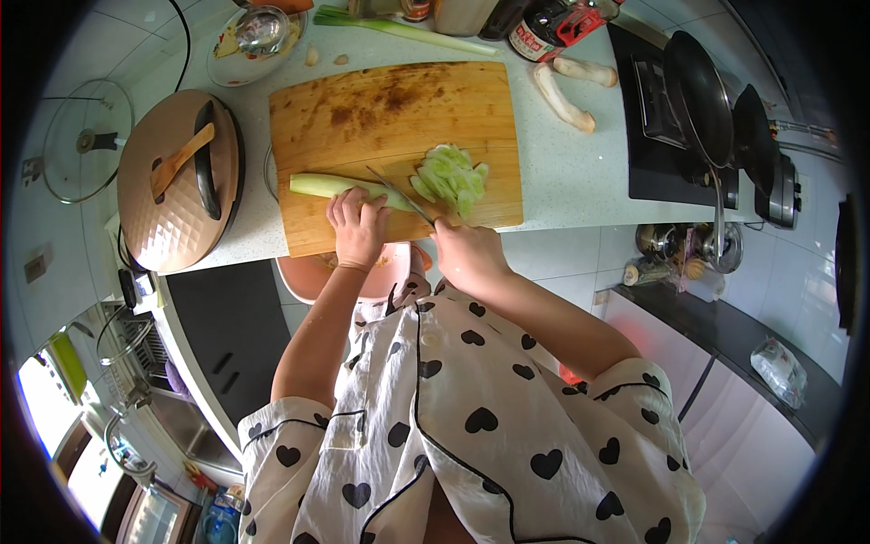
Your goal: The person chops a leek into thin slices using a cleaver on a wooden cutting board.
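Observation:
A peeled pale green vegetable, perhaps a cucumber (314,184), lies lengthwise on a stained wooden cutting board (326,146). My left hand (358,228) presses on it from above, fingers bent over its right half. In my right hand (470,250) is the handle of a kitchen knife (401,195), largely hidden by my fingers. The blade points up and to the left, across the vegetable's right end. Just right of the blade, thin green slices (450,178) are heaped on the board.
A lidded electric pan (163,238) with a wooden spatula (180,160) stands left. Behind the board lie a scallion (408,34) and garlic cloves (312,56). Two pale mushrooms (564,102), a sauce bottle (537,34) and a cooktop (652,170) are right. Below the board's edge sits a pink bin (306,279).

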`<state>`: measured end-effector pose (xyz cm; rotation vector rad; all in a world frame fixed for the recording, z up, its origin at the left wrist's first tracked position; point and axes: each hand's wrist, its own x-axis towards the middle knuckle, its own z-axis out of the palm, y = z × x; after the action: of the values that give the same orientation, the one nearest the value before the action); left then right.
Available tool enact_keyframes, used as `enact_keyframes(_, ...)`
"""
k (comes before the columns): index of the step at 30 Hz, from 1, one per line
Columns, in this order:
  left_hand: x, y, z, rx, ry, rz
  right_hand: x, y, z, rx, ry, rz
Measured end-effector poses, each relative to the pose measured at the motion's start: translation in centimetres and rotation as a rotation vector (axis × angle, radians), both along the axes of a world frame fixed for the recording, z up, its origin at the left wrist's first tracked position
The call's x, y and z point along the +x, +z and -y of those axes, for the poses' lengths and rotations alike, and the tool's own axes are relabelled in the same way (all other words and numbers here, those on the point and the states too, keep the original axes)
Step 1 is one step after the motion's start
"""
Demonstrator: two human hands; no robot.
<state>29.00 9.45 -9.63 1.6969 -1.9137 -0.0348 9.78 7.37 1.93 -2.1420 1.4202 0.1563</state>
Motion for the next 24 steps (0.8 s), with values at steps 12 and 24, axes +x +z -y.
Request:
enact_keyframes(12, 0.2, 0.7, 0.0, 0.043, 0.017, 0.024, 0.5, -1.3, 1.5, -0.104, -0.010, 0.056)
enact_keyframes(24, -1.0, 1.9, 1.5, 0.148, -0.140, 0.068, -2.3, -1.5, 1.6, -0.142, -0.050, 0.025)
